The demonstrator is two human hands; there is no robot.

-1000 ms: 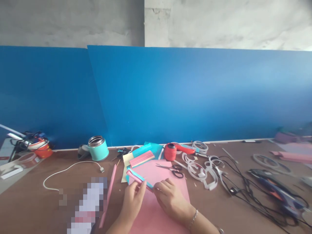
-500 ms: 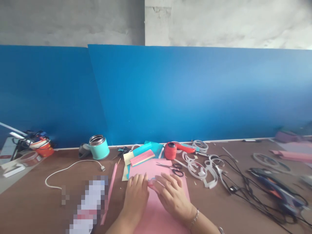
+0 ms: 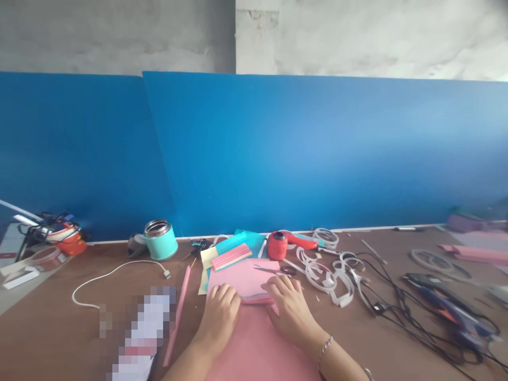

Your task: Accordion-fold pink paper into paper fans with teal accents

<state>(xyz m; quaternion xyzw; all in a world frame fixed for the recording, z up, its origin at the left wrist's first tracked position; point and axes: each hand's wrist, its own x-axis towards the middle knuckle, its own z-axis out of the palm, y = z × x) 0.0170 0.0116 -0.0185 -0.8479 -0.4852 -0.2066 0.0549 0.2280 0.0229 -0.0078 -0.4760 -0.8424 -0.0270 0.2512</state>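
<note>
A sheet of pink paper (image 3: 257,344) lies in front of me, with a narrow folded band (image 3: 257,300) running across it between my hands. My left hand (image 3: 222,309) grips the left end of this band, its fingers curled and the thumb hidden. At the right end, my right hand (image 3: 288,307) holds the paper with fingers bent over it and the thumb low. Scissors (image 3: 273,270) lie just beyond on pink paper, partly covered by my right fingers. Behind them is a pleated pink paper piece (image 3: 232,256).
Red thread spool (image 3: 278,246), white ribbon coils (image 3: 321,275) and black cables (image 3: 405,312) lie to the right. A turquoise cup (image 3: 161,241) stands at the back left. A pink strip (image 3: 178,317) and white cable (image 3: 107,272) lie left. A blue partition (image 3: 297,153) closes the back.
My hands have moved apart along the fold, the right one to the right and the left one slightly left. The folded band now shows between them, and the scissors are more covered.
</note>
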